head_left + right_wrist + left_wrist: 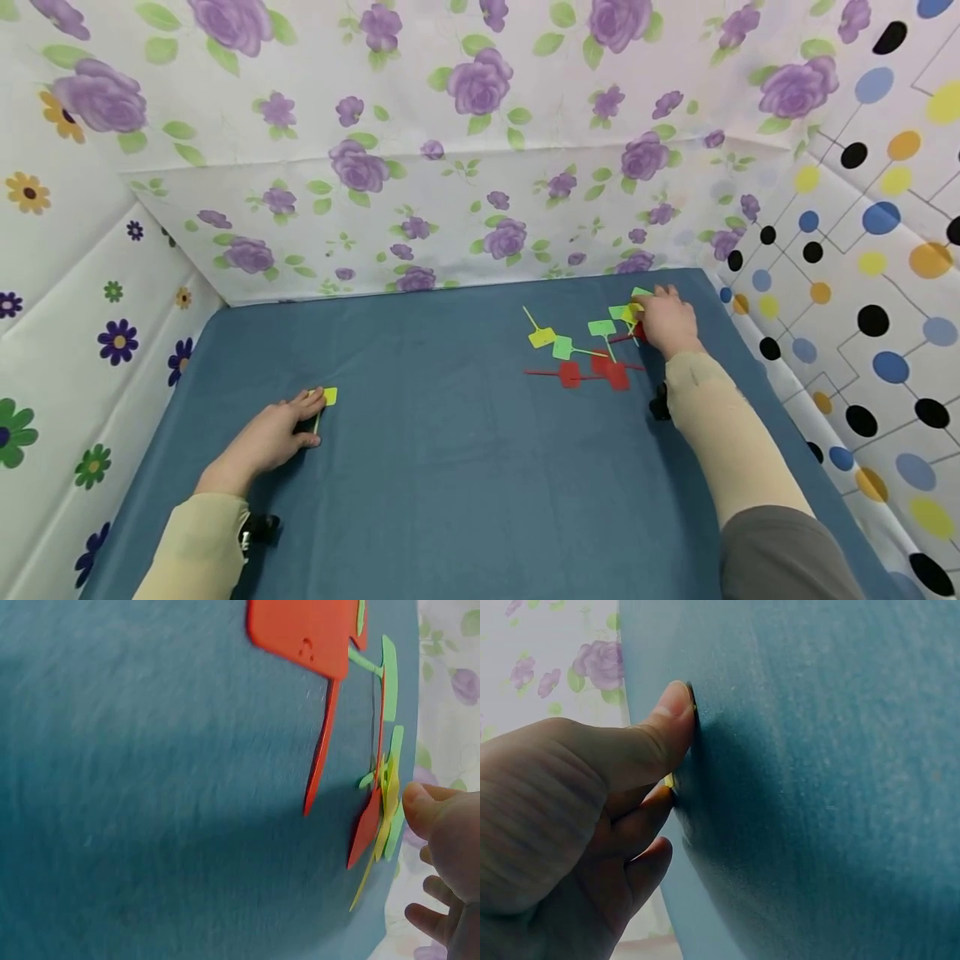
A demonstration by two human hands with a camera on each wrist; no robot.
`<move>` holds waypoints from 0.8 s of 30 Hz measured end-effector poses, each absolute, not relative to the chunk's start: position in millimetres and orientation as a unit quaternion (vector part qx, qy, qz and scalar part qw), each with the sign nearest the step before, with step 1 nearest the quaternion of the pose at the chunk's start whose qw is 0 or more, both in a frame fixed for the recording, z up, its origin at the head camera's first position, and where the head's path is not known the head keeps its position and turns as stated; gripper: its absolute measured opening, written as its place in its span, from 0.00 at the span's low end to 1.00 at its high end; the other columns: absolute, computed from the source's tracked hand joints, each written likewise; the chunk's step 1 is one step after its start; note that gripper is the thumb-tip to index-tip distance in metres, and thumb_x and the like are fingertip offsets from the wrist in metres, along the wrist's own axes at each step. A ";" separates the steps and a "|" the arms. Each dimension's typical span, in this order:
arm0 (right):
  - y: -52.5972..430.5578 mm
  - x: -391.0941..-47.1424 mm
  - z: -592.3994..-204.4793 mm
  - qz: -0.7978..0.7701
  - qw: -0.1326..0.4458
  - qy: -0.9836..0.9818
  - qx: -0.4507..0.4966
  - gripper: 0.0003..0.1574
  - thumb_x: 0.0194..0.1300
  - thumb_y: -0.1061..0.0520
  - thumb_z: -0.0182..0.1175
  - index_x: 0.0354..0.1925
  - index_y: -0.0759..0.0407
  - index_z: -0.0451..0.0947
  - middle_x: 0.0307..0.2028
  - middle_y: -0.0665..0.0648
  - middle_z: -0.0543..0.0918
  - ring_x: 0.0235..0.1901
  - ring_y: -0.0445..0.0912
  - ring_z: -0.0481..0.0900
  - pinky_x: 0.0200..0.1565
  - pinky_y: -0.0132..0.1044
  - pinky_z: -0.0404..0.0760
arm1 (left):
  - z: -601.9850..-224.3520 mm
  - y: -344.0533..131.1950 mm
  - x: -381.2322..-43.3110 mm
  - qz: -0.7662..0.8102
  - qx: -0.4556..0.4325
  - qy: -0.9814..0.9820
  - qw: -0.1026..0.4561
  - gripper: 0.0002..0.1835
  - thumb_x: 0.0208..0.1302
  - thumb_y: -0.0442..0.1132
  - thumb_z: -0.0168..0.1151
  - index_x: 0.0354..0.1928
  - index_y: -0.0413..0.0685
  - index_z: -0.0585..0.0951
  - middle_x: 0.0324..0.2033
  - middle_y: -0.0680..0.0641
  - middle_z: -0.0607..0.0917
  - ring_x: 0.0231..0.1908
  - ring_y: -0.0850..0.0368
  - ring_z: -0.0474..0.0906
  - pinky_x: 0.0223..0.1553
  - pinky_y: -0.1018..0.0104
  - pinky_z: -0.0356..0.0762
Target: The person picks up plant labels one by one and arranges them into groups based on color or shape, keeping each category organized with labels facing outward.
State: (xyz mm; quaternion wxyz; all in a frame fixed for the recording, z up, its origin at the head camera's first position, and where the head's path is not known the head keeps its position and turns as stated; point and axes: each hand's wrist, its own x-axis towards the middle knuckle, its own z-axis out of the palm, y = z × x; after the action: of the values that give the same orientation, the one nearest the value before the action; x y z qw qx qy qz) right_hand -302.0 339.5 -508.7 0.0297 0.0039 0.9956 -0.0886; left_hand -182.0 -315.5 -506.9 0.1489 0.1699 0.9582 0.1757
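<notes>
In the head view my left hand [273,433] rests low over the table at the left. Its fingertips lie on a yellow tag [331,396] with a thin stem, and the thumb sits apart near the stem's lower end. Yellow shows beside a fingertip of that left hand [622,795] in the left wrist view. My right hand [670,321] is over the back right, beside a cluster of tags. In the right wrist view its thumb is close to the yellow tag [391,791], which overlaps a green tag [395,832] and a red tag [364,829]; the other fingers are apart.
Left of the right hand lie another yellow tag [542,337], green tags [602,327] and several red tags [570,375], some overlapping. A blue cloth [435,467] covers the table. Patterned sheets [480,192] bound it at the back and both sides.
</notes>
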 end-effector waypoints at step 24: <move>328.4 -311.5 -510.7 -0.058 0.050 0.995 0.059 0.28 0.72 0.57 0.59 0.69 0.50 0.72 0.65 0.75 0.64 0.72 0.74 0.41 0.60 0.74 0.57 | -508.7 -317.7 -183.9 0.168 0.171 0.959 0.149 0.41 0.61 0.41 0.71 0.74 0.43 0.64 0.74 0.37 0.60 0.70 0.28 0.54 0.67 0.28 0.50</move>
State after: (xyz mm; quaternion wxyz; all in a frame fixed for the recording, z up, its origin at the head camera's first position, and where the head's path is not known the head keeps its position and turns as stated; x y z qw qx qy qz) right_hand -311.5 328.4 -510.7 0.0499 0.0589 0.9954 -0.0575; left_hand -183.9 -317.7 -508.7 0.1485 0.1710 0.9594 0.1681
